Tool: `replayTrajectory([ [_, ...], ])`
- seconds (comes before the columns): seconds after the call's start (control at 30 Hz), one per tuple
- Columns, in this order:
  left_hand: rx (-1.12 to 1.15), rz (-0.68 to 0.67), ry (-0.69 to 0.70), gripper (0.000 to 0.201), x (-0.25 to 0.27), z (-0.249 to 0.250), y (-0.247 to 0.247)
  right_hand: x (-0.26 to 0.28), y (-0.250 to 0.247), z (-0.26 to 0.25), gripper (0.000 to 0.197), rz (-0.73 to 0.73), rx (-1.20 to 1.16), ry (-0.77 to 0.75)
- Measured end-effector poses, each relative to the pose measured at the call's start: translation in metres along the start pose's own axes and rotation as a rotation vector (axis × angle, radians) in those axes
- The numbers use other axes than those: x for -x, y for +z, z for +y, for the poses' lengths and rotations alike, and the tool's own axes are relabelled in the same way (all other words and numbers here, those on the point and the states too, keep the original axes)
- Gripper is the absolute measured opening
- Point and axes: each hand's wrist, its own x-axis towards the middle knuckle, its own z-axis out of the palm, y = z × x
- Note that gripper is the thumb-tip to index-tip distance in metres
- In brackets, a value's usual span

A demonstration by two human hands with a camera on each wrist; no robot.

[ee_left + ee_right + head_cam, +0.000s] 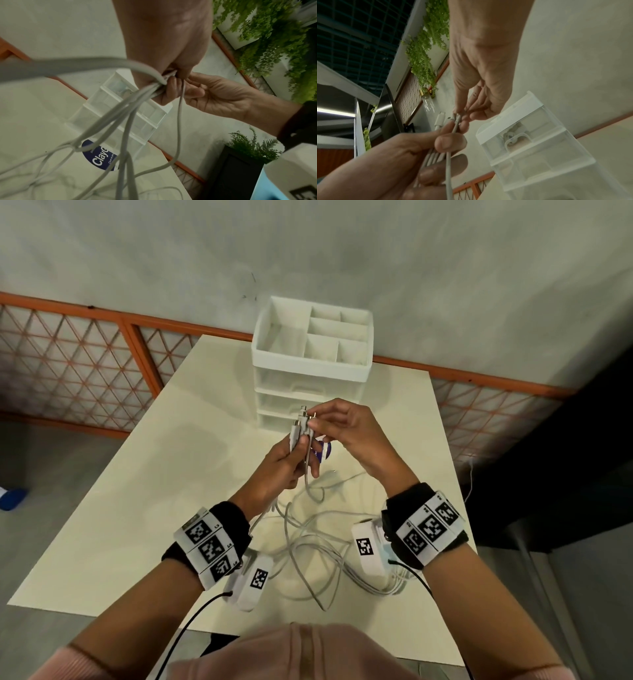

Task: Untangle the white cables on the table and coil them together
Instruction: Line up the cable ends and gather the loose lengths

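Note:
Several white cables (308, 542) lie in tangled loops on the cream table (137, 508), and their ends rise into my hands. My left hand (291, 453) is held above the table, fingers and thumb curled round a bunch of cable ends (435, 157). Just above it, my right hand (317, 422) pinches the white connector tips (303, 421) between thumb and fingertips. In the left wrist view the cables (123, 121) hang from my left hand (171, 88) down to the table. In the right wrist view my right hand (467, 115) holds the plug ends (457, 117) upright.
A white drawer organiser (311, 364) with an open divided top stands at the table's far edge, right behind my hands. A round dark-blue labelled item (97, 158) lies on the table below them. An orange lattice fence (85, 361) runs behind the table.

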Motion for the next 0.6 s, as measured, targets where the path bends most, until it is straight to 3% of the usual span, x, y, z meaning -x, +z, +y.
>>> replayTrajectory([
  [0.17,-0.089,-0.031,0.045,0.038,0.002,0.001,0.005,0.0,-0.01,-0.004,0.024,0.034,-0.002,0.002],
  [0.37,-0.127,-0.138,0.018,0.041,0.0,0.002,0.003,0.004,-0.017,-0.008,0.025,-0.103,0.079,-0.026],
  [0.5,-0.204,-0.14,0.022,0.039,-0.002,0.003,0.002,0.003,-0.016,-0.008,0.022,-0.049,0.061,-0.031],
  [0.6,-0.105,-0.12,0.024,0.037,-0.006,0.003,0.004,0.003,-0.012,-0.009,0.025,0.001,0.049,-0.05],
])
